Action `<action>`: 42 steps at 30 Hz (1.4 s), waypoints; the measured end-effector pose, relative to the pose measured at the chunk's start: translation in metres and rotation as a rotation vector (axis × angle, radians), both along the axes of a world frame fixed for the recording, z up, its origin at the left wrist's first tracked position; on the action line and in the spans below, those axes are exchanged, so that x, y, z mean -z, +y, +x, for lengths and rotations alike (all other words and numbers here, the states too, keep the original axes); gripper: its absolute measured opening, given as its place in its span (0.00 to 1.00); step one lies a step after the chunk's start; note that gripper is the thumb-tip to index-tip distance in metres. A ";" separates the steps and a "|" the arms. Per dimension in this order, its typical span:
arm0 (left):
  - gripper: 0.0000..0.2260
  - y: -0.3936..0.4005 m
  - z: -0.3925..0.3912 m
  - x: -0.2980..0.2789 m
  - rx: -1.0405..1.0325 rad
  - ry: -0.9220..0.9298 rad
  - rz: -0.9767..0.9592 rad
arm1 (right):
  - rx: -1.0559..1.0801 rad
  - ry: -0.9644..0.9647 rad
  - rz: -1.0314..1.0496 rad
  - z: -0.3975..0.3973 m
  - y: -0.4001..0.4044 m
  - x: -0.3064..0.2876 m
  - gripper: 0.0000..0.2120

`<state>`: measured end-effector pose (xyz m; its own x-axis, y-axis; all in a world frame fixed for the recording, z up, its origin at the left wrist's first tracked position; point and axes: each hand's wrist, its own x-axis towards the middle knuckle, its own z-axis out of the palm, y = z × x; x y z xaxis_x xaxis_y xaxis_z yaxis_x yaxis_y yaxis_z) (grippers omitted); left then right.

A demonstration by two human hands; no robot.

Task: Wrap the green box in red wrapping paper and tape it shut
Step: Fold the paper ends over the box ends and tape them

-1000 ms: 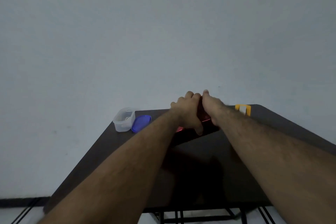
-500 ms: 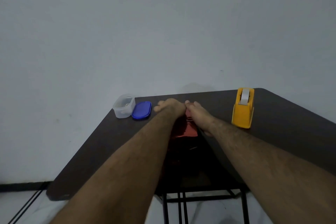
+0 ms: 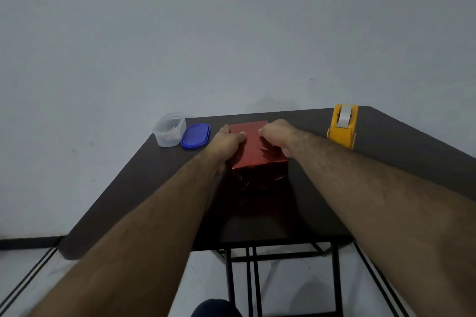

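Left hand: the left hand (image 3: pixel 230 139) lies along the left side of the shiny red foil-wrapped rectangular box (image 3: pixel 253 145), thumb on its top face, fingers round the far left edge, gripping it.
Right hand: the right hand (image 3: pixel 277 134) grips the box's right side, fingers curled over the top, thumb tip on the foil.
Box: stands on the dark brown rectangular table (image 3: pixel 154 177), between both wrists, red paper covering every visible face; the near face is creased.
Change: half a second ago the hands met over the parcel and hid most of it; now they sit apart and the whole top shows.
Count: two hands, one wrapped box, one yellow plastic tape dispenser (image 3: pixel 342 125) far right, one clear plastic tub (image 3: pixel 169 129), one blue oval lid (image 3: pixel 195 135) just beside it.
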<state>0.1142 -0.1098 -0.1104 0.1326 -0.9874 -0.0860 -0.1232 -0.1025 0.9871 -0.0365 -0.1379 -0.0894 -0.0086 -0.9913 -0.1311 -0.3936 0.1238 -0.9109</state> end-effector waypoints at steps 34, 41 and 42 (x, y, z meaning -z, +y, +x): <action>0.25 -0.019 0.003 0.006 0.030 0.209 -0.161 | -0.067 -0.322 -0.007 -0.019 -0.028 0.008 0.09; 0.20 -0.031 0.055 -0.001 -0.077 0.253 -0.354 | -0.013 -0.010 -0.278 -0.001 -0.035 -0.016 0.10; 0.17 -0.030 0.064 0.000 -0.133 0.154 -0.396 | -0.026 0.015 -0.278 0.007 -0.036 -0.018 0.14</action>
